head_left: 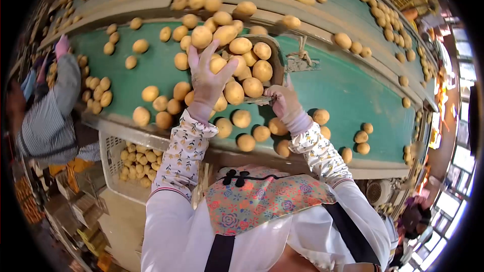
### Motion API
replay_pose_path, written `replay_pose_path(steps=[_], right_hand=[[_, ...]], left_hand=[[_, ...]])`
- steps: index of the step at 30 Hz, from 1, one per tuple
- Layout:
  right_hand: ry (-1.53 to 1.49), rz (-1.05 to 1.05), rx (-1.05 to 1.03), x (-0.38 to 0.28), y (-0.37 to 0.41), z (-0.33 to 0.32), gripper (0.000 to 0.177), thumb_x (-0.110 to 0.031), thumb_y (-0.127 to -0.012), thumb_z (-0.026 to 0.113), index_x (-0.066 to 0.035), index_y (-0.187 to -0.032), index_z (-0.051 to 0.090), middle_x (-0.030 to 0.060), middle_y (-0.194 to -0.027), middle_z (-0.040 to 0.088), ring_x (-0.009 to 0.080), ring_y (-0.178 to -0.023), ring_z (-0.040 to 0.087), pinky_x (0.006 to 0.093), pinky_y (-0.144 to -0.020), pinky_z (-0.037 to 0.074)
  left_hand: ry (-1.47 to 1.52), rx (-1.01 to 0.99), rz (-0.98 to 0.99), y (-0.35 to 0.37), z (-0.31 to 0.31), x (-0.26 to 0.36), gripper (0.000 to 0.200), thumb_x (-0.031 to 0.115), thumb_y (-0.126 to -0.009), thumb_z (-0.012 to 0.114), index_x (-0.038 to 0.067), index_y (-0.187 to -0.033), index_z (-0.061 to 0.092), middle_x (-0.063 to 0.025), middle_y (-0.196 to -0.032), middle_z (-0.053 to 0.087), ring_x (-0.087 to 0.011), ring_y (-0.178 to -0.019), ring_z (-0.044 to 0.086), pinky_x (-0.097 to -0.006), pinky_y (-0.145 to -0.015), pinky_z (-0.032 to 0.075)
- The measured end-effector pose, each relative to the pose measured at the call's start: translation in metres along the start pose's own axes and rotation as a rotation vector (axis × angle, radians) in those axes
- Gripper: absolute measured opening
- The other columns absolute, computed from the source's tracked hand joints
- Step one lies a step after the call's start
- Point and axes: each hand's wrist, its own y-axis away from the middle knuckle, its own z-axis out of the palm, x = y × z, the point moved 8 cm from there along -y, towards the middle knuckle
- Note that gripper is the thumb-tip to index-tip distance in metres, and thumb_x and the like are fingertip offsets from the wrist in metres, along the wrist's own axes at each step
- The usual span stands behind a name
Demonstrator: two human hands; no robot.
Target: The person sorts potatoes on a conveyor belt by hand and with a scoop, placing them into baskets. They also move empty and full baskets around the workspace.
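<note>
My left hand, in a pale glove, is spread open over a heap of potatoes, its fingertips touching some of them. The heap lies against a worn, curved, dark-edged guard on the green conveyor belt. At the guard's near end, my gloved right hand has its fingers closed on the edge, with one finger pointing up. Loose potatoes lie below both hands. What lies under my left palm is hidden.
A white plastic crate holding potatoes stands below the belt at left. Beyond a rail, another belt carries potatoes. A co-worker in a striped garment reaches over the belt at left. A rope hangs beside the guard.
</note>
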Motion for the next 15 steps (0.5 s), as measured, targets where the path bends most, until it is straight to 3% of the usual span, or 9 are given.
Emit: replay_pose_path(steps=[2,3,6,10,11,12,13,14,15], right_hand=[[0.163,0.002,-0.062,-0.014,0.019,0.063,0.049,0.001,-0.083,0.060,-0.007,-0.128,0.041,0.0076,-0.086,0.062,0.0165,-0.073,0.061,0.0282,-0.062,0.051],[0.218,-0.127,-0.173,-0.024,0.030,0.103,0.044,-0.004,-0.083,0.063,-0.006,-0.124,0.046,0.0081,-0.087,0.062,0.0160,-0.071,0.060,0.0275,-0.063,0.048],[0.898,-0.304,-0.492,-0.019,0.071,0.202,0.039,-0.015,-0.082,0.067,-0.008,-0.118,0.052,0.0082,-0.093,0.061,0.0153,-0.079,0.059,0.0291,-0.065,0.046],[1.017,-0.734,-0.829,0.052,0.142,0.318,0.042,-0.015,-0.077,0.065,-0.007,-0.116,0.053,0.0152,-0.108,0.054,0.0316,-0.098,0.055,0.0417,-0.081,0.046],[0.809,-0.328,-0.916,0.060,0.158,0.351,0.044,-0.008,-0.075,0.063,-0.004,-0.118,0.051,0.0169,-0.112,0.052,0.0372,-0.103,0.052,0.0434,-0.092,0.045],[0.952,-0.633,-0.844,0.129,0.175,0.350,0.061,-0.009,-0.079,0.061,-0.009,-0.137,0.043,0.0232,-0.130,0.044,0.0387,-0.108,0.055,0.0437,-0.091,0.048],[0.939,-0.548,-0.878,0.146,0.189,0.358,0.068,-0.002,-0.075,0.061,-0.008,-0.140,0.041,0.0222,-0.131,0.043,0.0382,-0.114,0.051,0.0426,-0.097,0.043],[0.928,-0.465,-0.901,0.146,0.190,0.359,0.076,0.004,-0.070,0.061,-0.006,-0.143,0.039,0.0212,-0.131,0.042,0.0376,-0.121,0.046,0.0416,-0.103,0.039],[0.921,-0.488,-0.892,0.126,0.185,0.350,0.079,0.005,-0.071,0.061,-0.007,-0.144,0.036,0.0215,-0.133,0.042,0.0380,-0.122,0.046,0.0417,-0.104,0.039]], left_hand=[[0.096,0.106,-0.066,0.007,-0.045,-0.004,0.061,0.022,-0.081,0.074,-0.002,-0.131,0.051,-0.0173,-0.135,0.048,-0.0288,-0.125,0.047,-0.0366,-0.107,0.035],[-0.057,0.208,0.071,0.018,-0.073,-0.012,0.067,0.025,-0.077,0.078,0.002,-0.134,0.050,-0.0146,-0.134,0.050,-0.0332,-0.124,0.048,-0.0409,-0.107,0.036],[-0.030,0.420,0.191,0.065,-0.169,0.006,0.056,0.026,-0.088,0.065,-0.004,-0.132,0.048,-0.0151,-0.128,0.053,-0.0279,-0.120,0.050,-0.0383,-0.104,0.040],[0.504,0.726,-0.272,0.179,-0.285,-0.043,0.053,0.034,-0.096,0.046,-0.007,-0.129,0.048,-0.0187,-0.128,0.052,-0.0289,-0.115,0.054,-0.0392,-0.093,0.049],[0.491,0.848,-0.348,0.223,-0.315,-0.063,0.050,0.030,-0.097,0.044,-0.008,-0.129,0.049,-0.0196,-0.129,0.052,-0.0287,-0.116,0.053,-0.0391,-0.093,0.048],[0.137,0.782,-0.312,0.244,-0.343,-0.052,0.054,0.036,-0.096,0.044,-0.007,-0.128,0.051,-0.0196,-0.129,0.053,-0.0285,-0.115,0.054,-0.0397,-0.092,0.049],[-0.222,0.753,-0.273,0.266,-0.368,-0.040,0.058,0.042,-0.096,0.044,-0.006,-0.127,0.052,-0.0195,-0.129,0.054,-0.0283,-0.114,0.055,-0.0404,-0.092,0.050],[0.148,0.915,-0.457,0.291,-0.372,-0.056,0.053,0.039,-0.097,0.044,-0.004,-0.126,0.055,-0.0201,-0.114,0.064,-0.0277,-0.110,0.058,-0.0407,-0.093,0.049],[-0.163,0.941,-0.572,0.314,-0.388,-0.058,0.053,0.038,-0.098,0.044,-0.003,-0.130,0.051,-0.0212,-0.119,0.061,-0.0300,-0.111,0.057,-0.0411,-0.094,0.048]])
